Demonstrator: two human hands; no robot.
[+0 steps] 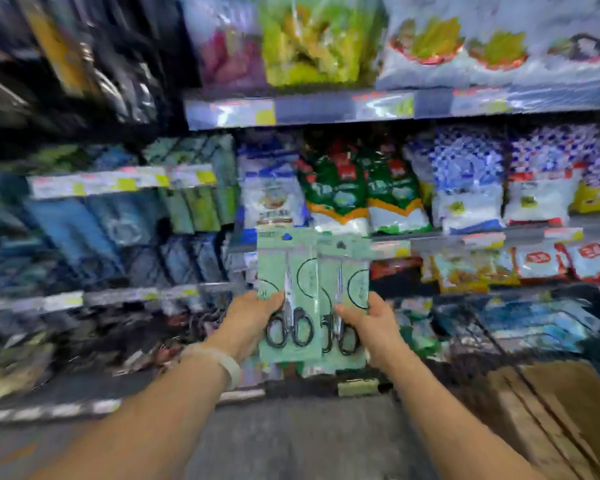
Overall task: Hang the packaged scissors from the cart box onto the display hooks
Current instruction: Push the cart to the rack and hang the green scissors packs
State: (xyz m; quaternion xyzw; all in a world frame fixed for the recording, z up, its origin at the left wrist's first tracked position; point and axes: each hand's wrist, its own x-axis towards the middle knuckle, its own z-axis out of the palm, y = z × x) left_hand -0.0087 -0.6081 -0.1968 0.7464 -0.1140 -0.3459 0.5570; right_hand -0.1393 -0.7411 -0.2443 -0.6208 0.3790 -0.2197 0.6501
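Observation:
Two green packs of black-handled scissors are held upright in front of the shelves. My left hand (248, 315) grips the left scissors pack (288, 271) at its lower left edge. My right hand (368, 322) grips the right scissors pack (343, 271) at its lower right side. The two packs overlap slightly in the middle. The brown cardboard cart box (548, 410) sits at the lower right, below and right of my right arm. The view is blurred, and I cannot make out any display hooks.
Store shelves fill the view: bagged goods (343, 188) in the middle and right, blue and green packs (94, 223) at the left, dark hanging packs (66, 57) at the upper left. Price rails (298, 109) run along the shelf edges. Grey floor (291, 445) lies below.

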